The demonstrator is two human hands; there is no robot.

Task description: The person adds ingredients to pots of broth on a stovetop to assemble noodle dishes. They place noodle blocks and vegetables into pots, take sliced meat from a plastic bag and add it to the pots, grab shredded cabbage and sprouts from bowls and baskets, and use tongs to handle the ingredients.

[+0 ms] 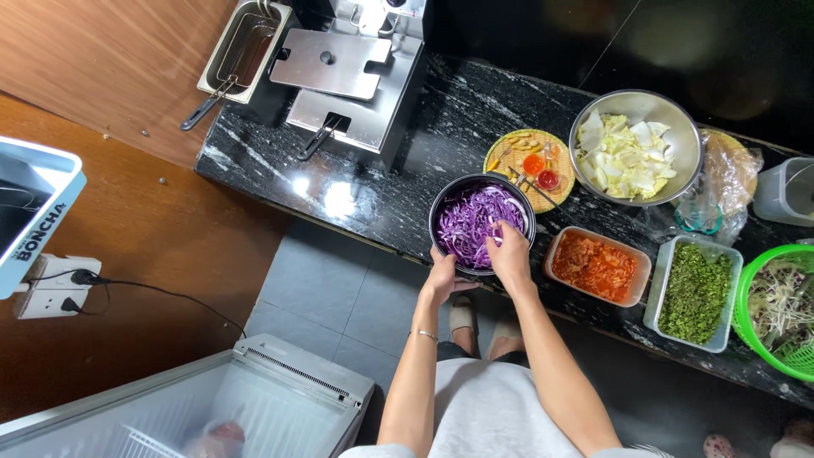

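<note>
1. A round dark metal bowl of shredded purple cabbage (481, 222) sits at the near edge of a black marble-patterned table (398, 178), at the centre of the frame.
2. The left hand (443, 278) cups the bowl's near rim from outside, its grip closed on the rim.
3. The right hand (510, 252) reaches over the rim into the cabbage with fingers bent; whether its grip holds any shreds cannot be told.
4. Just right of the bowl lies a rectangular plastic tub of red-orange kimchi (596, 265), then a clear tub of chopped green herbs (695, 293), then a green plastic colander of sprouts (784, 309) at the right edge.
5. Behind the bowl, a round woven tray with small sauce cups (534, 165) touches a large steel bowl of pale chopped cabbage (634, 151).
6. At upper left stands a steel deep fryer with baskets (339, 72).
7. At lower left, an open white chest freezer (212, 403) stands on the floor.
</note>
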